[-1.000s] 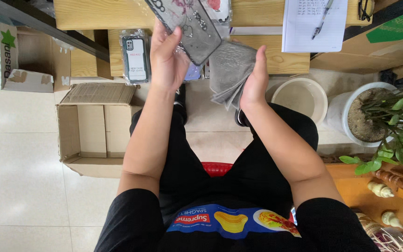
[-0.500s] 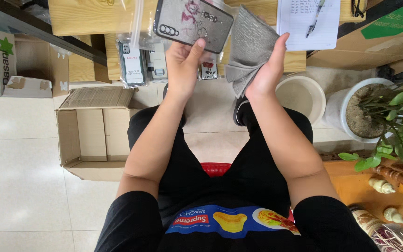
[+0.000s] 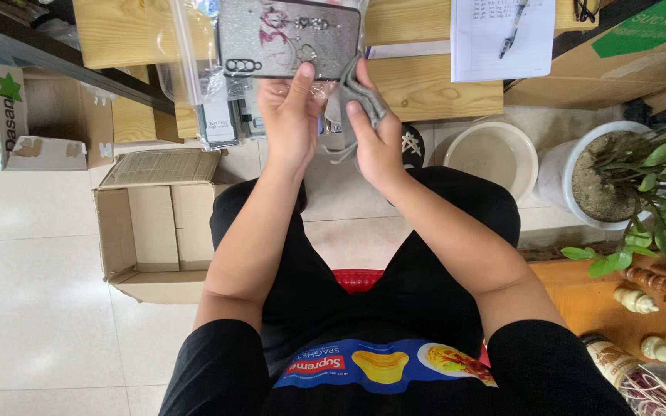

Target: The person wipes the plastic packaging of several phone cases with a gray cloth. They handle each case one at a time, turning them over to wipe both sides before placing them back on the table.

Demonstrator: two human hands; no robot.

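Currently a grey phone case [image 3: 287, 37] is being pinched at its lower edge by the left hand [image 3: 293, 115], above the counter's [image 3: 418, 85] front edge, while a grey cloth [image 3: 358, 96] is being gripped by the right hand [image 3: 375, 142]; the thin hold could let it slip toward the open cardboard box [image 3: 156, 223].
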